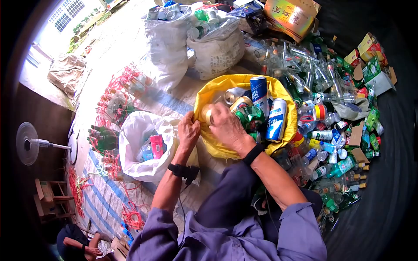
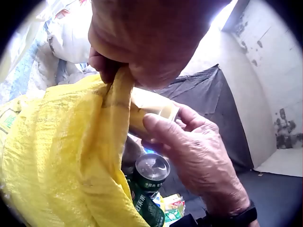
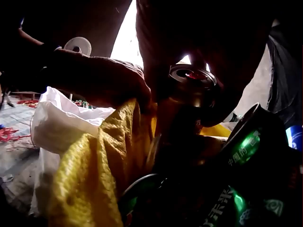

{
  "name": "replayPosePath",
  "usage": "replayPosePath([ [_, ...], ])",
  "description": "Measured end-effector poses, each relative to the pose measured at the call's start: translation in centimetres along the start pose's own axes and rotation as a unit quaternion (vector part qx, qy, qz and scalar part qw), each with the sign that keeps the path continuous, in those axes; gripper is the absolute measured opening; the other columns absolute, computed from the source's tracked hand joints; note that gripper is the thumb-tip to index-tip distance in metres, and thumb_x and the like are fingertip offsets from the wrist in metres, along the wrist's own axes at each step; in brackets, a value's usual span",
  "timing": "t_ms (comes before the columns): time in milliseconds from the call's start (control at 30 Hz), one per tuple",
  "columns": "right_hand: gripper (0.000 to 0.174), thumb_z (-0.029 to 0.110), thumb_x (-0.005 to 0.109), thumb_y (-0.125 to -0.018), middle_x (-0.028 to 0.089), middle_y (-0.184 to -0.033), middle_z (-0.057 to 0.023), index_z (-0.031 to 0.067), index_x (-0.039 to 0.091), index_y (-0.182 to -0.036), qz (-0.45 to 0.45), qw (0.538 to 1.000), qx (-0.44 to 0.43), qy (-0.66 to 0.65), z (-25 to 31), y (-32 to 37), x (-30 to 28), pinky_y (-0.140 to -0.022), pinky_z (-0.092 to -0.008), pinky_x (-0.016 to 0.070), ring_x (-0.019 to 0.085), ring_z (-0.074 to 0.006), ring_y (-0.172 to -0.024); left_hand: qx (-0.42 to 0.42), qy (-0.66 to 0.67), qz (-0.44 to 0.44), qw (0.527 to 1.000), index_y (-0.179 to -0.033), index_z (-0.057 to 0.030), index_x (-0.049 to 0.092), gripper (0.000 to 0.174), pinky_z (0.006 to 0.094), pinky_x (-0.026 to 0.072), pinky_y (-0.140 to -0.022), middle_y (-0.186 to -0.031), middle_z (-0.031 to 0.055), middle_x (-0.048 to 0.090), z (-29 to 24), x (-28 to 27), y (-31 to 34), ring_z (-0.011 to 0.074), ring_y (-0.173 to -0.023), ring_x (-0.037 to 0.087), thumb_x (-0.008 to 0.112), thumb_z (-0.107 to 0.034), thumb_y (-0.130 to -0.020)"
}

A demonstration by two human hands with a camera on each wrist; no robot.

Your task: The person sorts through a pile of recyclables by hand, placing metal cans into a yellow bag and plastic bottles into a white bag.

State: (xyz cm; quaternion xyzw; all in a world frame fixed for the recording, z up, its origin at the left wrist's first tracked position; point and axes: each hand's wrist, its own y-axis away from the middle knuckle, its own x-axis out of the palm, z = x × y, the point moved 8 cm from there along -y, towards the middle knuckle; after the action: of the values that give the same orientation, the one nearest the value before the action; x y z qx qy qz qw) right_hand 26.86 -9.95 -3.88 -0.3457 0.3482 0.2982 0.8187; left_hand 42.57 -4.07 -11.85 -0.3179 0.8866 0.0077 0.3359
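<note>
My left hand (image 1: 188, 132) pinches the rim of a yellow woven sack (image 2: 61, 146) at its left side. Inside the sack mouth, my right hand (image 1: 229, 129) grips a gold drink can (image 2: 154, 106), its fingers and thumb around it close to the rim. Seen from the right wrist, the can's round end (image 3: 191, 78) shows beneath the dark, shaded hand. Green cans (image 1: 251, 116) lie just right of that hand. Two tall blue-and-white cans (image 1: 276, 120) lean against the sack's right side, and a silver can (image 1: 234, 95) lies toward the back.
Left of the yellow sack stands a white sack (image 1: 130, 126) with a few items inside. Two filled white sacks (image 1: 165, 52) stand behind. Glass bottles (image 1: 309, 65) and mixed cans and bottles heap up on the right. A fan (image 1: 27, 143) and another person (image 1: 76, 243) are at far left.
</note>
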Motion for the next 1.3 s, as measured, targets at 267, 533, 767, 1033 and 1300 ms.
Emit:
replayPosePath([
  [267, 0.071, 0.019, 0.084, -0.073, 0.058, -0.118, -0.0217, -0.0020, 0.049, -0.131, 0.063, 0.994, 0.053, 0.065, -1.9, 0.3, 1.6, -0.088, -0.0449, 0.0523, 0.062, -0.0396, -0.105, -0.016, 0.016, 0.034, 0.999, -0.111, 0.0045, 0.066, 0.031, 0.0324, 0.0505, -0.069, -0.080, 0.0107, 0.067, 0.2, 0.8, 1.6, 0.0159, -0.072, 0.062, 0.057, -0.006, -0.083],
  [533, 0.068, 0.030, 0.078, -0.082, 0.062, -0.122, -0.0217, -0.0055, 0.051, -0.133, -0.004, 0.995, -0.060, 0.085, -0.5, 2.4, -1.0, -0.097, -0.0455, 0.0477, 0.061, -0.0352, -0.112, -0.121, 0.189, 0.058, 0.973, -0.116, 0.0048, 0.063, 0.031, 0.0239, 0.0449, -0.055, -0.080, 0.0046, 0.066, 0.8, 1.4, 1.4, 0.0087, -0.061, 0.055, 0.059, -0.009, -0.088],
  [767, 0.036, 0.012, 0.073, -0.084, 0.070, -0.103, -0.0226, -0.0050, 0.065, -0.115, -0.167, 0.984, 0.055, -0.022, -5.8, 7.8, -13.2, -0.085, -0.0441, 0.0548, 0.068, -0.0414, -0.094, -0.148, 0.260, 0.080, 0.951, -0.131, 0.0040, 0.054, 0.048, 0.0238, 0.0485, -0.055, -0.084, 0.0059, 0.065, 2.4, 2.1, 2.7, 0.0098, -0.064, 0.058, 0.069, -0.022, -0.093],
  [1033, 0.056, 0.032, 0.075, -0.088, 0.067, -0.114, -0.0283, -0.0077, 0.058, -0.123, -0.167, 0.907, 0.384, -0.051, -22.7, 20.6, -11.4, -0.093, -0.0439, 0.0510, 0.065, -0.0402, -0.106, -0.209, 0.249, 0.103, 0.940, -0.127, 0.0019, 0.054, 0.046, 0.0225, 0.0492, -0.052, -0.091, 0.0073, 0.064, 1.1, 2.4, 6.6, 0.0098, -0.061, 0.060, 0.071, -0.028, -0.096],
  [1300, 0.016, 0.016, 0.066, -0.085, 0.067, -0.078, -0.0216, 0.0018, 0.060, -0.091, -0.209, 0.909, 0.354, -0.071, -21.7, 20.2, -6.4, -0.066, -0.0474, 0.0531, 0.069, -0.0385, -0.074, -0.127, 0.323, 0.082, 0.934, -0.109, 0.0000, 0.061, 0.027, 0.0230, 0.0444, -0.048, -0.082, 0.0035, 0.064, 0.9, 2.1, 4.0, 0.0092, -0.055, 0.054, 0.053, -0.003, -0.083],
])
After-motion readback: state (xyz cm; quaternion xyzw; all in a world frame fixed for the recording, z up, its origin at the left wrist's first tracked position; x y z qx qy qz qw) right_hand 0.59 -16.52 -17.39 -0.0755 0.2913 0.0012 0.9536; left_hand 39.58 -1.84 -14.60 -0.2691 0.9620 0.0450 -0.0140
